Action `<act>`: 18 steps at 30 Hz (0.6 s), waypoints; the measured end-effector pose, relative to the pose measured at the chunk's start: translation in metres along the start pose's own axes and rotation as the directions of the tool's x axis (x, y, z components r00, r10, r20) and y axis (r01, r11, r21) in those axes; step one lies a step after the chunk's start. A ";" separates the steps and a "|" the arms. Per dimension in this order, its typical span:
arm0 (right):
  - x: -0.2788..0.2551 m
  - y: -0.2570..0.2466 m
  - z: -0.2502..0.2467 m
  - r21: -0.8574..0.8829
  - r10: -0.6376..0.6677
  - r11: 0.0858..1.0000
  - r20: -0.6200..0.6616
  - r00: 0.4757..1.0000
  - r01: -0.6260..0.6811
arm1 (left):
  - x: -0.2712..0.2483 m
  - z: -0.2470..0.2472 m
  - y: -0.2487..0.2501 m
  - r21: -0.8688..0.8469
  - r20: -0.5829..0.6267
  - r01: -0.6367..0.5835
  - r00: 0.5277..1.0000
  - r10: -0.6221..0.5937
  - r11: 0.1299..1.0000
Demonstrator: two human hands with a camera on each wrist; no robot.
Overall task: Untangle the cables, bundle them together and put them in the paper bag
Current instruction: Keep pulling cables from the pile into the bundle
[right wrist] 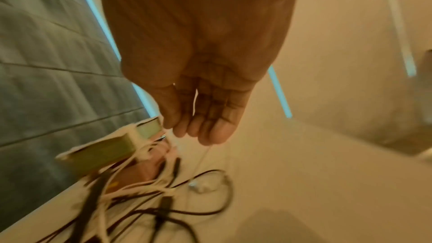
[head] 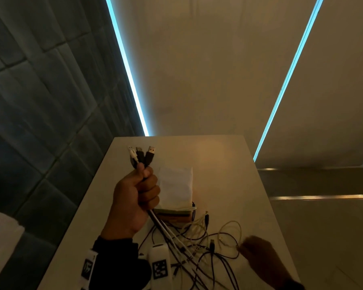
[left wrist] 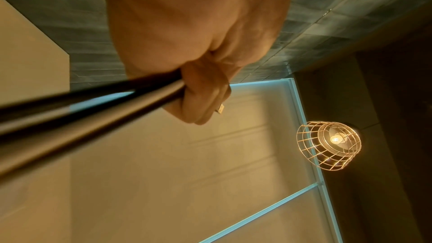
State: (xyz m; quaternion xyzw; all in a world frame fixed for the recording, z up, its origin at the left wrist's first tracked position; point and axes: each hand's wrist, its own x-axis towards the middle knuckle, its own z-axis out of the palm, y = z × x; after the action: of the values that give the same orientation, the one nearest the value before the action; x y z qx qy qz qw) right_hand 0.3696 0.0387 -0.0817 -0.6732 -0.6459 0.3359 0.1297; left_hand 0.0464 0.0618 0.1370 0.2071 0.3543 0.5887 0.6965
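Note:
My left hand (head: 138,195) is raised over the table and grips a bundle of cables in its fist. Three USB plugs (head: 142,155), one white and two black, stick up above the fist. In the left wrist view the hand (left wrist: 198,43) holds the dark cables (left wrist: 93,108), and one plug tip (left wrist: 219,109) shows. Their loose lengths fall into a tangle of black and white cables (head: 197,248) (right wrist: 163,200). My right hand (head: 258,254) (right wrist: 205,99) hovers at the tangle's right edge. A thin pale cable (right wrist: 195,103) is pinched between its thumb and fingers. A white paper bag (head: 175,185) lies flat behind the tangle.
The bag lies on a small stack of flat green and brown things (head: 172,215) (right wrist: 112,149). The pale table (head: 228,174) is narrow, with edges on the left, right and far side. A dark padded wall stands left. A wire-cage lamp (left wrist: 329,145) hangs overhead.

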 end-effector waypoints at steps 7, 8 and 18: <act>0.046 -0.057 0.069 -0.342 -0.021 0.931 0.300 0.954 0.128 | -0.004 -0.004 -0.007 -0.019 -0.025 0.023 0.999 -0.023 1.000; 0.047 -0.058 0.073 -0.349 -0.029 0.927 0.298 0.954 0.138 | -0.005 -0.006 -0.007 -0.024 -0.026 0.018 0.999 -0.019 1.000; 0.053 -0.051 0.068 -0.059 -0.020 0.998 0.163 0.986 0.030 | 0.001 -0.010 -0.017 0.094 -0.045 -0.039 0.998 0.044 0.995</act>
State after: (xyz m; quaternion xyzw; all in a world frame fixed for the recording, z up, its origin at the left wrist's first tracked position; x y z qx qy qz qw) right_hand 0.2837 0.0781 -0.1160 -0.6391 -0.6727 0.3679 0.0600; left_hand 0.0504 0.0574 0.1178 0.2328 0.3934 0.5906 0.6650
